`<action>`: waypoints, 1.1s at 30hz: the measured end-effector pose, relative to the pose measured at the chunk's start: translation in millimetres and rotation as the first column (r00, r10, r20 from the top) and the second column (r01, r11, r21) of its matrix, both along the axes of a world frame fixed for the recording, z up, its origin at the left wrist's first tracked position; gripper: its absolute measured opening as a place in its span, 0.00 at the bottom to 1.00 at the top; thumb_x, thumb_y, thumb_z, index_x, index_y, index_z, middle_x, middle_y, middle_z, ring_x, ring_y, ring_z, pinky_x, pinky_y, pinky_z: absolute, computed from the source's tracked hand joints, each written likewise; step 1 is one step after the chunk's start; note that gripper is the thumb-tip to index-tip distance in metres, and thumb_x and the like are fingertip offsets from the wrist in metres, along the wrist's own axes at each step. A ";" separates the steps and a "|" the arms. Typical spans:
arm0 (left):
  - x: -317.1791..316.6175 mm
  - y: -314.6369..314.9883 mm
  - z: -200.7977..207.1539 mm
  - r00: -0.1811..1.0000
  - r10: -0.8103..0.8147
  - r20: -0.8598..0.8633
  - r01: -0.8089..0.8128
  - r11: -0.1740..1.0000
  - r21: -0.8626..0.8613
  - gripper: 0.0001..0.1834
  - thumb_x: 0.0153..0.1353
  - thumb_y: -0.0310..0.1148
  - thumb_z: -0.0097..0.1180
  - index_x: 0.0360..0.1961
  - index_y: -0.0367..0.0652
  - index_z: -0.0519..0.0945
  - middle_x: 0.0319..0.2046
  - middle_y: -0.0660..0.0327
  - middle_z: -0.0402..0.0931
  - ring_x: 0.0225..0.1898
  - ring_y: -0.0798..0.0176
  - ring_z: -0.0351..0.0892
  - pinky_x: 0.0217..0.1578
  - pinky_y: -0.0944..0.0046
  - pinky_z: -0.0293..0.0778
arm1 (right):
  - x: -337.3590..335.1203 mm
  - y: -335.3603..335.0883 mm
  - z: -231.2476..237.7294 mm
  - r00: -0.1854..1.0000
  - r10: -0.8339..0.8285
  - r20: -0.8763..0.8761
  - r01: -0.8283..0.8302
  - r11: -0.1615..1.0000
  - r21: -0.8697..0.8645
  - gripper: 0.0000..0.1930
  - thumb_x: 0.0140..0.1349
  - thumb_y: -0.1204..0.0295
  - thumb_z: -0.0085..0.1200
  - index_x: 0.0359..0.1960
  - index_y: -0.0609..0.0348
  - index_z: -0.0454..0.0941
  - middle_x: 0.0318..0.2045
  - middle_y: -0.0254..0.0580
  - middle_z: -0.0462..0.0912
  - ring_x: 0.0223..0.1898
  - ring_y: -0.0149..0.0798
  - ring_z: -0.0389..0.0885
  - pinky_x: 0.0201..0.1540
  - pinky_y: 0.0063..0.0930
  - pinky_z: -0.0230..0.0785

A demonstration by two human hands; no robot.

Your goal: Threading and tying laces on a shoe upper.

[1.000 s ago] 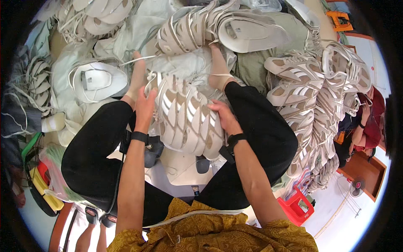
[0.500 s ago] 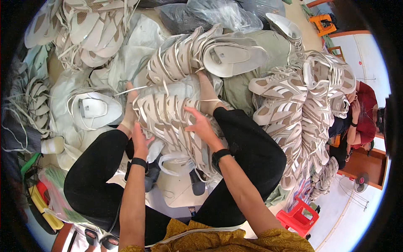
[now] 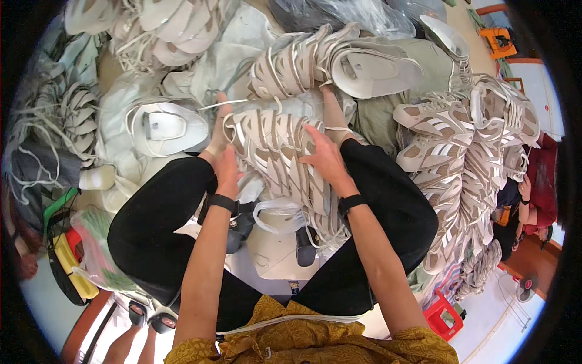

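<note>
A row of nested beige and white shoe uppers [image 3: 276,145] lies between my bare feet, laces trailing from it. My left hand [image 3: 227,173] is upright against its left side, fingers stretched. From the right, my right hand [image 3: 327,159] rests on the row with thumb and fingers apart. Just beyond lies another nested row of uppers [image 3: 285,70], and beside it a single upper [image 3: 376,70] shows its pale inside. One more upper [image 3: 160,127] sits to the left of my left foot. Whether either hand bears any weight of the row, I cannot tell.
Tall piles of shoe uppers [image 3: 451,155] stand at my right, with more bundles [image 3: 176,30] at the far left. Plastic bags [image 3: 339,15] lie at the back. A red stool [image 3: 445,318] is at the lower right. Another person in a red top [image 3: 542,182] is beyond.
The whole view has shifted, so the scene appears further right and slightly higher. My left hand is a little farther forward along the row; my right hand keeps its place on it.
</note>
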State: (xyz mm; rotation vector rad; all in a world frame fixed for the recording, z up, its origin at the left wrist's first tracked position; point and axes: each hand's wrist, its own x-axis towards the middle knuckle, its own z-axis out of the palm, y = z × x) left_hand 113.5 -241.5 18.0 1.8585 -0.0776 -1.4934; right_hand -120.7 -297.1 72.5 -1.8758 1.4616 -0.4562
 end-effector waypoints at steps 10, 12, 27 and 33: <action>51.1 39.0 156.0 0.972 0.185 -0.146 -0.233 0.832 -0.502 0.20 0.59 0.40 0.45 0.48 0.37 0.68 0.44 0.57 0.70 0.47 0.58 0.70 0.39 0.59 0.70 | -23.0 33.7 103.9 0.943 -0.180 0.280 0.091 0.949 0.301 0.34 0.40 0.81 0.59 0.55 0.57 0.65 0.43 0.42 0.74 0.40 0.32 0.73 0.43 0.23 0.67; 98.5 51.0 196.5 0.969 0.065 -0.236 -0.202 0.758 -0.621 0.17 0.61 0.37 0.43 0.47 0.37 0.69 0.45 0.55 0.70 0.50 0.54 0.69 0.45 0.57 0.71 | -22.2 47.1 148.4 0.838 -0.225 0.497 -0.019 0.898 0.439 0.32 0.42 0.84 0.53 0.55 0.62 0.64 0.42 0.40 0.74 0.39 0.31 0.72 0.43 0.23 0.67; 252.5 6.3 74.0 0.206 -0.242 0.948 0.479 0.870 0.118 0.29 0.48 0.41 0.58 0.48 0.36 0.67 0.43 0.44 0.72 0.44 0.44 0.71 0.44 0.55 0.67 | -142.3 122.8 211.7 0.909 -0.387 0.153 0.368 0.920 0.137 0.21 0.42 0.89 0.52 0.41 0.62 0.75 0.28 0.35 0.76 0.29 0.25 0.72 0.34 0.15 0.65; 283.5 -37.2 11.3 0.098 -0.378 0.920 0.338 0.883 0.327 0.40 0.44 0.46 0.62 0.53 0.34 0.60 0.46 0.42 0.69 0.47 0.42 0.69 0.45 0.52 0.67 | -103.7 97.4 205.5 0.974 -0.176 -0.140 0.157 0.978 -0.134 0.16 0.37 0.86 0.57 0.32 0.60 0.76 0.23 0.39 0.76 0.23 0.33 0.72 0.26 0.22 0.63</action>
